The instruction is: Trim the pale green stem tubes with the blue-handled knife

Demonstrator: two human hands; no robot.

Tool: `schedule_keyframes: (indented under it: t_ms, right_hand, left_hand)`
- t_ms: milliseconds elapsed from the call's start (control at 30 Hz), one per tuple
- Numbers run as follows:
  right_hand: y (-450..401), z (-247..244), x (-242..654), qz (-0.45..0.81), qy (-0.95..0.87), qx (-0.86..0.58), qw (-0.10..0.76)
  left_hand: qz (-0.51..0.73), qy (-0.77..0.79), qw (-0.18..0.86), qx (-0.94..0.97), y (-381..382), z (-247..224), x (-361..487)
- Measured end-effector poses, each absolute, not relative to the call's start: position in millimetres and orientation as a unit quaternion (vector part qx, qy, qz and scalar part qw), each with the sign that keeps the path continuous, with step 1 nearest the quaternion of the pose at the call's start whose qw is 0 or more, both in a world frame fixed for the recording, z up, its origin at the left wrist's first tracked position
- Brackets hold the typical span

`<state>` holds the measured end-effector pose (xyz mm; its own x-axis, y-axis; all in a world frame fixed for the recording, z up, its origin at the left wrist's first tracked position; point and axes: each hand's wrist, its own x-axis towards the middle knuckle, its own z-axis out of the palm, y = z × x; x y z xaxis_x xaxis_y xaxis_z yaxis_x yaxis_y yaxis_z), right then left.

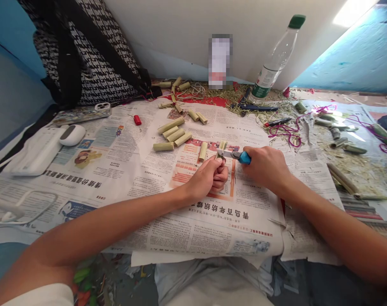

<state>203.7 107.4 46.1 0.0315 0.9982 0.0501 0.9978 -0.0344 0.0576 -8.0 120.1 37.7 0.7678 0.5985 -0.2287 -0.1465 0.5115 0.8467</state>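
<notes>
My left hand (214, 172) is closed around a short green plant-stem piece (219, 156), mostly hidden by the fingers. In my right hand (265, 165) is a utility knife (244, 157) with a blue handle. Its blade reaches left to the tip of the held piece; whether it touches cannot be made out. Just beyond my left hand, a cut stem piece (203, 151) and another short piece (223, 145) rest on the newspaper (168, 233). Farther left lies a group of several pale green cut stems (175, 134).
Behind are a clear bottle (273, 63) with a green cap, a blurred upright panel (219, 61) and plant shavings. A patterned bag (88, 51), white mouse (72, 135) and small red object (137, 120) are leftward. Purple string (291, 135) and stems (343, 178) lie right.
</notes>
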Motion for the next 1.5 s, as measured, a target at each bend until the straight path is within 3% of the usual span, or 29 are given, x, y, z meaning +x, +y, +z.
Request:
schedule_keyframes:
  t_ms: [200,400,967,1500]
  right_hand:
    - [128,54,250,0.027,0.574,0.817,-0.049]
    - [120,52,234,0.009,0.639,0.766,-0.064]
    - [97,41,198,-0.077,0.745,0.663,-0.016]
    - [98,39,197,-0.068,0.736,0.673,0.005]
  left_hand:
    - [0.195,0.222,0.846,0.443,105,36,-15]
    - [0.226,0.253,0.832,0.44,119,27,-14]
    - [0.199,0.274,0.795,0.503,114,34,-16]
    - [0.177,0.296,0.774,0.531,112,37,-16]
